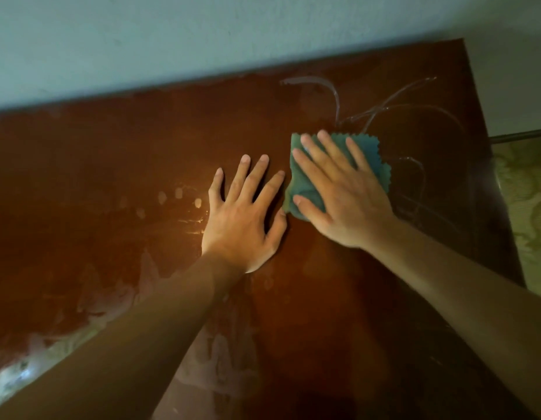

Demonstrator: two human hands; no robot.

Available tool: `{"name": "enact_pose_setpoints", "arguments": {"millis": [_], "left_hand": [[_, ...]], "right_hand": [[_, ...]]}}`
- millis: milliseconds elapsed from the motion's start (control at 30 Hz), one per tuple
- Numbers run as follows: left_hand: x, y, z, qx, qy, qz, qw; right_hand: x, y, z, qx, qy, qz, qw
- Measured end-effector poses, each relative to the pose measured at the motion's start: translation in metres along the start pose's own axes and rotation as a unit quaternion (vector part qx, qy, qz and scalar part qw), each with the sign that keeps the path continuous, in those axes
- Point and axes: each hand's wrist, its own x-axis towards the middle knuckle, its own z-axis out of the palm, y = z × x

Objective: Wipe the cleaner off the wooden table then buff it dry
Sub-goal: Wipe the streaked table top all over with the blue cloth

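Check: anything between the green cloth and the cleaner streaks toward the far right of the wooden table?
Nothing visible. The right hand presses the green zigzag-edged cloth flat on the brown wooden table, and the thin looping cleaner streaks begin just beyond the cloth's far edge over bare wood. The left hand lies flat beside it, outside that path.

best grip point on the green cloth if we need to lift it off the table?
Take the cloth at its zigzag far-right edge, coming from the right. That edge lies flat and bare on the table, while the right hand presses flat over the rest and the left hand blocks the near-left side.
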Motion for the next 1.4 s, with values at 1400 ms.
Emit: {"name": "enact_pose_setpoints", "arguments": {"millis": [1400], "left_hand": [[0.002,0.000,-0.002,0.015,0.001,0.004,1.000]], "right_hand": [[0.091,0.036,-0.016,-0.009,0.025,0.000,1.000]]}}
